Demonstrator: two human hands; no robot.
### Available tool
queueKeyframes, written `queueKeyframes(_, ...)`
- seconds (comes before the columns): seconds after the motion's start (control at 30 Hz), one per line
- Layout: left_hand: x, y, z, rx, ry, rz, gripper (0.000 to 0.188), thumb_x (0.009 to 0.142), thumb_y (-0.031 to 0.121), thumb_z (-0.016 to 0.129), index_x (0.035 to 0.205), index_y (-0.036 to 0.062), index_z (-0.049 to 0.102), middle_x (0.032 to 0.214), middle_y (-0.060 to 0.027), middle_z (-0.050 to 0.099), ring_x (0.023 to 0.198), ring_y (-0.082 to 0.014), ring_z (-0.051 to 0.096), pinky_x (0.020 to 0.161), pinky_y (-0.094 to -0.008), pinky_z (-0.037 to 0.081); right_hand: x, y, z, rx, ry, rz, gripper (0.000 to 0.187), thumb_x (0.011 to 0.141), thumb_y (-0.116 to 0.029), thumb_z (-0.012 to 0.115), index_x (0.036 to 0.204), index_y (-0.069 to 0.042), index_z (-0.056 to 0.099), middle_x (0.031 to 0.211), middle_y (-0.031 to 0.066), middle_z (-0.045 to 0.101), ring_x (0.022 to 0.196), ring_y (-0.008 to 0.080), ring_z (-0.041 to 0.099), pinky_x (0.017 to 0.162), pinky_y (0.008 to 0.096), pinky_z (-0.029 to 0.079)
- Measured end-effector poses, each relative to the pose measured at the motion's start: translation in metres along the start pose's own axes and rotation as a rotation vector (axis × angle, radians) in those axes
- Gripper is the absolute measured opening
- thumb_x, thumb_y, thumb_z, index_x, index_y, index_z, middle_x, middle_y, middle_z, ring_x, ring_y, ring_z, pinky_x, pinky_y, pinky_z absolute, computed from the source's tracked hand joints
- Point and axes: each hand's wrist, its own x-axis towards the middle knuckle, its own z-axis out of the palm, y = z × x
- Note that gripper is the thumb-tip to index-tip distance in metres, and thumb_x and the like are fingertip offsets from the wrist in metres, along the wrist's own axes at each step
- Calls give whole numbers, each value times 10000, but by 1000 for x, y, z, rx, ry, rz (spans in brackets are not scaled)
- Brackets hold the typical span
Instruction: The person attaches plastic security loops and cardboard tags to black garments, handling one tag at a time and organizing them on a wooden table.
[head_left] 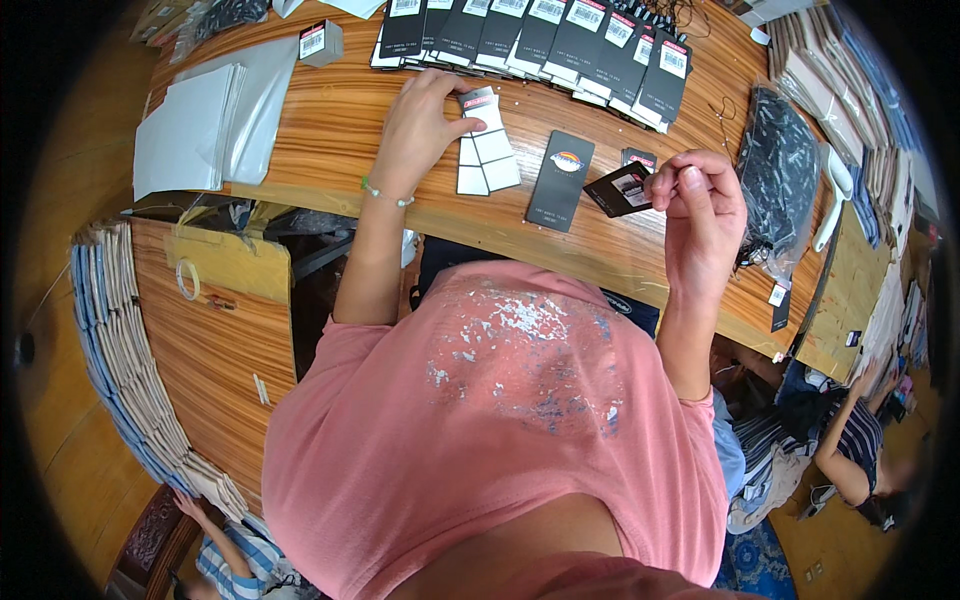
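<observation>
My left hand [420,130] rests at the table's middle, thumb and fingers closed at the upper edge of a few white grid-marked hang tags [487,150] with a red label. These tags lie slightly fanned. A flat black hang tag [560,180] with a colourful oval emblem lies to their right. Farther right, my right hand [703,205] is raised with thumb and fingers pinched. A smaller black tag [620,190] with a white label sticks out tilted at its fingers; the exact grip is partly hidden. Behind it lies another small dark tag [638,158].
A long overlapping row of black tags [560,45] lines the far side. White sheets [185,140] and a small tag stack [322,43] are left. At right are a bag of black strings [778,170], a white handheld tool [833,195] and folded garments [825,70]. Other people are nearby.
</observation>
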Motion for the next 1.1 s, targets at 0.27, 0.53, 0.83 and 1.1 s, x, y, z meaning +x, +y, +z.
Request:
queueKeyframes(0.27, 1, 9, -4, -67, 85, -6, 392, 636, 153, 743, 957, 17, 566, 982, -78, 563, 901, -218, 544, 786, -309, 439, 1, -1, 10, -146, -20, 97, 109, 813, 1, 577, 917, 34, 581, 769, 77, 619, 673, 89, 575, 625, 188, 461)
queueKeyframes(0.53, -3, 31, -13, -791, -27, -175, 276, 772, -11, 622, 1010, 8, 484, 817, -53, 595, 781, -79, 568, 665, -187, 451, 1, -4, 14, -248, -5, 62, 121, 813, -1, 579, 928, 40, 576, 781, 66, 616, 701, 87, 579, 641, 194, 463)
queueKeyframes(0.83, -4, 116, -27, -659, 171, 150, 110, 741, 19, 658, 834, 4, 600, 801, -42, 631, 691, -97, 603, 587, -202, 489, 5, -2, 32, -415, 9, -116, 204, 779, 44, 592, 953, 19, 488, 794, 36, 578, 725, 63, 562, 624, 167, 427)
queueKeyframes(1.1, -6, 128, -21, -615, 176, 246, 114, 735, 21, 650, 846, 9, 627, 796, -48, 644, 686, -104, 616, 552, -202, 494, 4, -2, 26, -352, 36, -127, 330, 776, 64, 573, 1021, -16, 368, 756, 51, 592, 670, 60, 541, 592, 176, 427)
